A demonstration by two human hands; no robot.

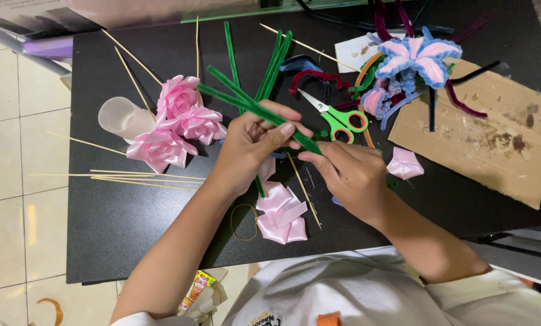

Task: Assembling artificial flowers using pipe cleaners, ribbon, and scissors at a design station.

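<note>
While both hands meet over the middle of the black desk [131,241], I see the left hand [252,145] closed around a green pipe cleaner [246,102], thumb pressed along it, with the long free end slanting up and left toward the pink ribbon roses [177,121]. The right hand [349,175] pinches the same pipe cleaner lower down, fingertips nearly touching the left thumb (I cannot make out what, if anything, sits under the wrap). It looks to me like the green strand is being wound tight around a stem, and the way to do that well, I judge, is to hold the left grip firm as an anchor while the right lays each turn snug against the last, with no gaps.

Green-handled scissors [337,118] lie just beyond the knuckles, points toward the left hand. Folded pink ribbon petals [281,212] and a rubber band [244,221] lie below the wrists, bamboo skewers [131,178] to the left, and a pink-and-blue pipe-cleaner flower [412,60] rests by the cardboard sheet [494,139].
</note>
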